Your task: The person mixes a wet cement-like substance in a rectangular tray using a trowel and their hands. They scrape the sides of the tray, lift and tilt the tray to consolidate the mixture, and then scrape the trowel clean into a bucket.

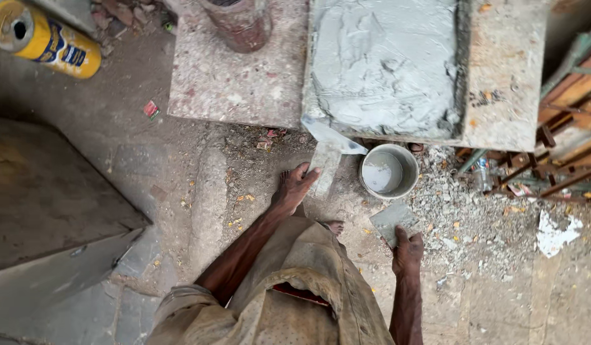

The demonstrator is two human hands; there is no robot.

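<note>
Your left hand [294, 186] has its fingers closed around the handle of a trowel [327, 150] whose blade rests at the edge of the slab spread with wet grey mortar [385, 64]. Your right hand [408, 250] pinches a flat grey tile piece [392, 221] just below the small mortar bucket [389, 170] on the ground.

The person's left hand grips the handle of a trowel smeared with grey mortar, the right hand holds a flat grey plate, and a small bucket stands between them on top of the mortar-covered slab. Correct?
Not quite. The head view shows the bucket on the ground, just in front of the mortar-covered slab, not on it. The rest holds: the left hand grips the trowel, and the right hand holds the flat grey plate.
</note>
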